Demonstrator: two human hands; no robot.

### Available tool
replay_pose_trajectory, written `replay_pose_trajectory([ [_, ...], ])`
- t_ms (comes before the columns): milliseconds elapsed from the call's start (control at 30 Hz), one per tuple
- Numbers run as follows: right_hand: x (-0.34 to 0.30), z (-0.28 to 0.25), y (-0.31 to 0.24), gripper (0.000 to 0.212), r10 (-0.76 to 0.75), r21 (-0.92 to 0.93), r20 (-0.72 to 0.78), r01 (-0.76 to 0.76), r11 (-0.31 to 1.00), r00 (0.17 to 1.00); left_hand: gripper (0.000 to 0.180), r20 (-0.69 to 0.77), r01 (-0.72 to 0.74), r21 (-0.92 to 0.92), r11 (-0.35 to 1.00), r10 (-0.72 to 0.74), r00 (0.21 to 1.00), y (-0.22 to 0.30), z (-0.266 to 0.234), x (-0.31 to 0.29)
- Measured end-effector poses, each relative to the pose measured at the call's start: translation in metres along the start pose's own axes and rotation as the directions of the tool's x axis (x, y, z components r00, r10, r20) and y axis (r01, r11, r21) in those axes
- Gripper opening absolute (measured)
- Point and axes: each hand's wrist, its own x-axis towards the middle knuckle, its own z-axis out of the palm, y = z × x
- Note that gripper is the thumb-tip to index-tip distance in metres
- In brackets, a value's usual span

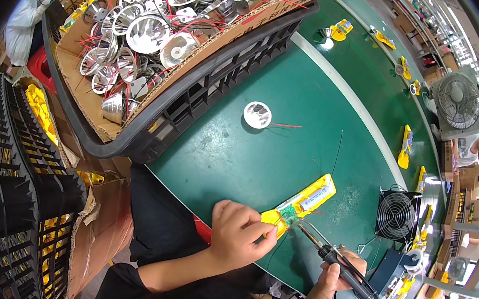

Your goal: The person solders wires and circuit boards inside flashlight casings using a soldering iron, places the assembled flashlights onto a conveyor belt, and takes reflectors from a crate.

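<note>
Green tabletop (205, 140): left fingers (257, 230) pressed together at casing (270, 217), right fingers (330, 273) grip soldering iron (350, 275).

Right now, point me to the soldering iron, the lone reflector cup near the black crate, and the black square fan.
Soldering iron (331, 256): head view, front of dark handle.
Reflector cup (257, 115): head view, inner bowl.
Black square fan (396, 216): head view, round grille.

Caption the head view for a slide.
Right hand aims a soldering iron at a green circuit board in a yellow housing, left hand alongside.
</note>
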Motion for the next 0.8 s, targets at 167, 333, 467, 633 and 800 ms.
replay_pose_trajectory([
  [167, -0.0022, -0.0006, 0.0053, 0.03, -0.012, 0.044, 0.034, 0.011, 0.999, 0.999, 0.016, -0.007, -0.033, 0.021, 0.999, 0.033, 0.999, -0.0009, -0.0001, -0.0019],
  [333, -0.0025, 0.0009, 0.0055, 0.029, -0.005, 0.037, 0.014, 0.005, 0.999, 1.0, 0.013, -0.012, -0.07, 0.016, 0.997, 0.07, 0.997, -0.0011, 0.0002, -0.0045],
  [467, -0.0001, 0.0031, 0.006, 0.03, -0.049, 0.016, 0.012, 0.049, 0.999, 0.999, 0.013, -0.008, -0.071, 0.027, 0.997, 0.072, 0.997, -0.0023, -0.0003, -0.0066],
  [633, 0.0001, 0.0004, 0.0078, 0.027, -0.051, 0.062, 0.047, 0.048, 0.997, 0.998, 0.013, 0.026, -0.069, 0.054, 0.996, 0.068, 0.997, -0.0013, -0.001, -0.006],
  [800, 0.0026, 0.0017, 0.0085, 0.024, -0.083, 0.097, 0.073, 0.075, 0.992, 0.994, 0.012, 0.034, -0.06, 0.058, 0.997, 0.058, 0.998, -0.0021, -0.0009, -0.007],
])
